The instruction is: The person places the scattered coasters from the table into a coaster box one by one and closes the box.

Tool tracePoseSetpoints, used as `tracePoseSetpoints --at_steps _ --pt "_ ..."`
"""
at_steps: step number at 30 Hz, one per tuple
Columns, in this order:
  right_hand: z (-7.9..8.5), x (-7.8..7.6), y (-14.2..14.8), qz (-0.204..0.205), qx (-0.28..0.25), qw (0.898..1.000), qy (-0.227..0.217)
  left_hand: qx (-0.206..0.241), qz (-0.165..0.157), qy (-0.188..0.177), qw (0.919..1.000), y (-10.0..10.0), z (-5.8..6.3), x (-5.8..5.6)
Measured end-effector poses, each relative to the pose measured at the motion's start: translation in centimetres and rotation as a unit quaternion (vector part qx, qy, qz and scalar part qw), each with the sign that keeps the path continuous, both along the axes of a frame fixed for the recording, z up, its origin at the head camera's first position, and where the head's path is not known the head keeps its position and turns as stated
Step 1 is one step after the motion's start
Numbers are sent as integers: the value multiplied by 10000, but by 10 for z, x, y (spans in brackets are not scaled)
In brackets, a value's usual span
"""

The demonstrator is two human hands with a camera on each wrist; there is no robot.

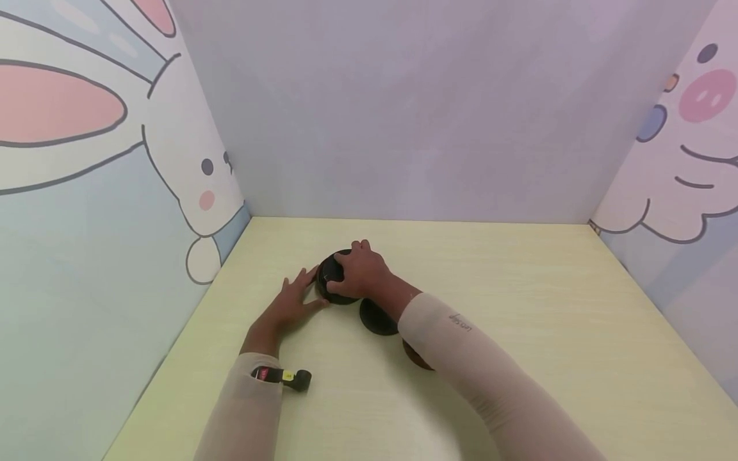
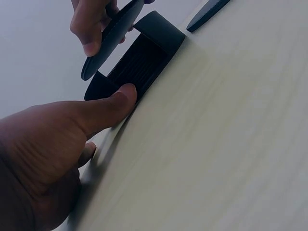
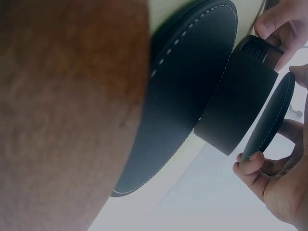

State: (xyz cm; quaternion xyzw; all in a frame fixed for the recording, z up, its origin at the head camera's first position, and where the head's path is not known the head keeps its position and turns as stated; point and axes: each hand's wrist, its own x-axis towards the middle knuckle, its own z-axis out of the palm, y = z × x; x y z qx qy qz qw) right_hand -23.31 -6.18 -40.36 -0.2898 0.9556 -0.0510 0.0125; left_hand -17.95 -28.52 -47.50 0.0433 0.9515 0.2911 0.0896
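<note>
A black round coaster holder point(image 2: 161, 33) with an open gap in its side wall and ribs inside stands on the table. My left hand point(image 1: 291, 304) grips its left side, the thumb point(image 2: 113, 103) at the gap's edge. Just above the holder, my right hand point(image 1: 366, 272) pinches a black round coaster point(image 3: 272, 115) by its rim. In the left wrist view that coaster point(image 2: 113, 38) is tilted over the holder's top. Another black coaster point(image 1: 377, 318), with white stitching, lies on the table beside the holder, partly under my right forearm.
A dark brown round piece point(image 1: 416, 355) lies nearer to me, mostly hidden by the right sleeve. The pale wooden table point(image 1: 519, 307) meets a plain back wall point(image 1: 415, 115) and side walls with cartoon animals. A strap with a small black device point(image 1: 296, 379) is on my left wrist.
</note>
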Motion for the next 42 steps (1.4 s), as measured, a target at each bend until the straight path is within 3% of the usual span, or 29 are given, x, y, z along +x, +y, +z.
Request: tracePoseSetpoints --at_steps 10,22,32,42 --pt "-5 0 -3 -5 163 9998 71 1 -95 157 9998 1 0 -2" --pt "-5 0 -7 106 560 9981 244 -69 27 1 10000 0 2 -1" --pt "-4 -5 0 116 172 9998 -64 -22 -58 67 10000 0 1 0" --pt "7 -3 6 -242 -296 9967 -711 10 -11 -4 10000 -1 -1 0"
